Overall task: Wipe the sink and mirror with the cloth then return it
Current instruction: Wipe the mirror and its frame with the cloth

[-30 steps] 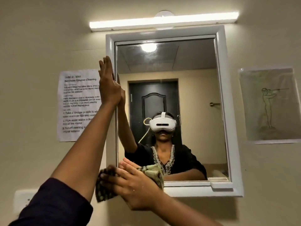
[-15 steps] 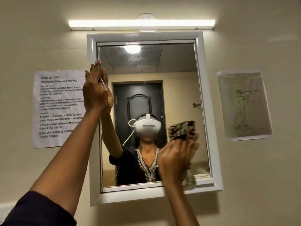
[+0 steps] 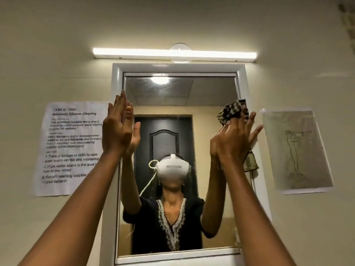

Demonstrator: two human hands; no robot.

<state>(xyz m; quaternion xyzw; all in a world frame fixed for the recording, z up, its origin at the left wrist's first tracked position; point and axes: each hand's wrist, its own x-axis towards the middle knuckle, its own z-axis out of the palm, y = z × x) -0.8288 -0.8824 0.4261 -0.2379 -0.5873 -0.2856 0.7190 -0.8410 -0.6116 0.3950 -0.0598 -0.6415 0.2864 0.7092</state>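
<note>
Wall mirror (image 3: 211, 93), cloth (image 3: 230, 112) pressed under right hand (image 3: 230, 143) fingertips

A cream wall (image 3: 57, 45) carries a lit tube light (image 3: 174, 53), a printed notice (image 3: 71, 148) at left and a line drawing (image 3: 296, 150) at right.

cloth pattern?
Dark-and-cream checked cloth, pressed to the mirror's right edge by the right hand; head view.

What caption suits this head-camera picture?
Right hand presses checked cloth to mirror; left hand flat on its frame.
</note>
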